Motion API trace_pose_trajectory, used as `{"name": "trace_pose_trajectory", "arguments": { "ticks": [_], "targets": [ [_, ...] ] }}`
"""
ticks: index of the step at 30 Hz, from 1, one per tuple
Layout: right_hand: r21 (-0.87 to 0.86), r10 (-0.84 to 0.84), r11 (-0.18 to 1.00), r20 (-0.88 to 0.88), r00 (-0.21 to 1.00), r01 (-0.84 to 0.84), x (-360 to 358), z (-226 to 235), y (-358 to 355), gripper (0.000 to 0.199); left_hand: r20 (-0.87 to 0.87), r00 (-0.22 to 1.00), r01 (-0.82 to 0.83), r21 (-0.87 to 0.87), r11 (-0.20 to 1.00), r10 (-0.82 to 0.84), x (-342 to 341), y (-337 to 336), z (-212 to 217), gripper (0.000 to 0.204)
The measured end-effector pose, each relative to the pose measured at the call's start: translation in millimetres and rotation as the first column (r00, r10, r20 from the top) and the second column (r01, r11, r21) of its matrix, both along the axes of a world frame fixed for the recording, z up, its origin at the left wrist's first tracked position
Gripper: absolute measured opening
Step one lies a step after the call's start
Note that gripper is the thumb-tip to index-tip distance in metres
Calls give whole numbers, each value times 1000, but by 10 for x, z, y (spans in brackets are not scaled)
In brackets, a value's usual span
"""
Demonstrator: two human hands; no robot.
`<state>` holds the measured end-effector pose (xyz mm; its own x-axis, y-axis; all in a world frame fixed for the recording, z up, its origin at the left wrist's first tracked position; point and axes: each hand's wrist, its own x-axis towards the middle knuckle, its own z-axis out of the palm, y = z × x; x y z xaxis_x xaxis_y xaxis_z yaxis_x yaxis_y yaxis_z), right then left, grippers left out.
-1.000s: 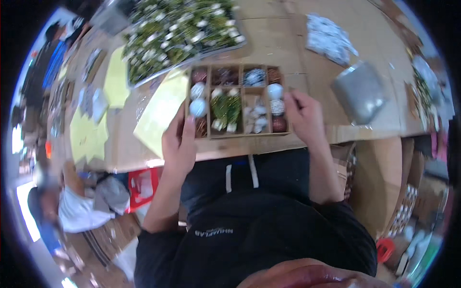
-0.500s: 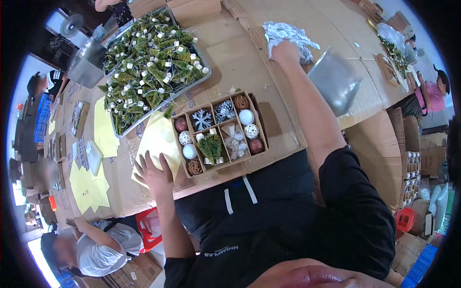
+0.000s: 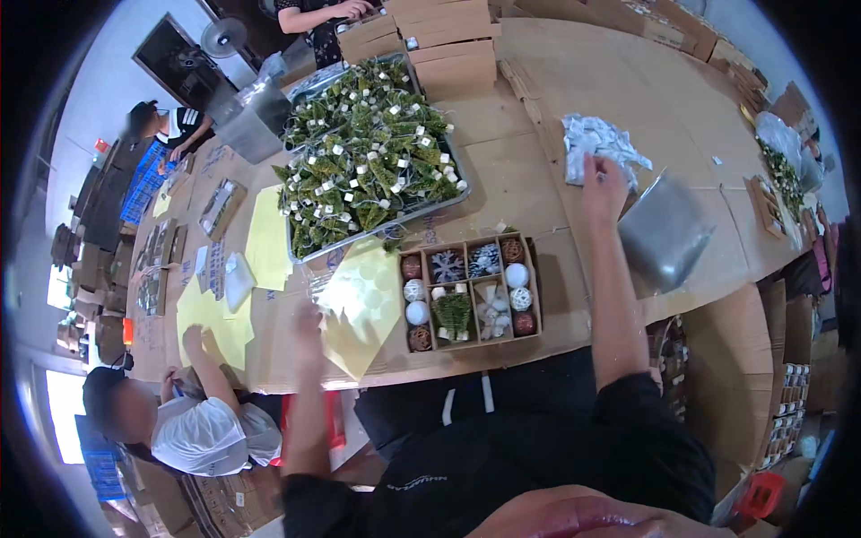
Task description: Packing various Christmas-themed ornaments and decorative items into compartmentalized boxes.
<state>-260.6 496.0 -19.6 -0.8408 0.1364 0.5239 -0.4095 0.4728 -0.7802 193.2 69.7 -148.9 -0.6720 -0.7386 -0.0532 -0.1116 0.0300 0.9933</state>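
Cardboard-covered worktable point(image 3: 538, 170) carries everything; the person's own torso in a black shirt sits at its near edge.

Left hand point(image 3: 309, 320) lies near the near edge, blurred, over a pale yellow sheet of paper point(image 3: 363, 309); fingers look spread, nothing seen held, contact with the sheet cannot be told.

Brown cardboard box divided into compartments point(image 3: 469, 291) sits just right of that sheet, close to the near edge. Compartments hold white, silver and brown ball ornaments, a white snowflake piece and a small green sprig in the middle cell.

Right arm stretches across the table past the box. Right hand point(image 3: 602, 184) rests at the near side of a heap of small white crinkled packets point(image 3: 596, 143), well beyond the box; fingers curl down onto the packets, whether one is pinched cannot be told.

Grey metal scoop-like tray point(image 3: 662, 235) lies just right of the right forearm, toward the right edge.

Large grey metal tray of green sprigs with white tags point(image 3: 368, 170) sits beyond the box, left of centre.

Stacked flat brown cardboard boxes point(image 3: 439, 49) at the far edge; another person's hand point(image 3: 350, 9) rests on them.

Second person in a white shirt point(image 3: 202, 435) sits at the left near corner.
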Motion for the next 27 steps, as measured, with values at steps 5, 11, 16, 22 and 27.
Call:
{"name": "trace_pose_trajectory", "arguments": {
  "ticks": [5, 11, 16, 22, 27],
  "targets": [
    [130, 193, 966, 203, 960, -222, 840, -688, 213, 13, -112, 970, -228, -106, 968, 216, -822, 704, 1829, 44],
    [195, 289, 929, 143, 947, -313, 1177, -1095, 371, 11, 395, 605, -638, -280, 717, 692, -336, 1575, 1487, 39],
    [95, 272, 955, 101, 957, -282, 1017, -1109, 388, 10, 480, 71, -712, -590, 382, 874, -422, 1748, 1547, 36],
    [-216, 337, 932, 223, 915, -291, 1130, -1165, 496, 17, 398, -519, -467, -873, 138, 756, -521, 2058, 1599, 33],
    [-40, 212, 977, 207, 955, -209, 957, -690, 505, 26, -51, -826, 178, -969, 174, 561, 406, 2442, 1875, 31]
  ]
}}
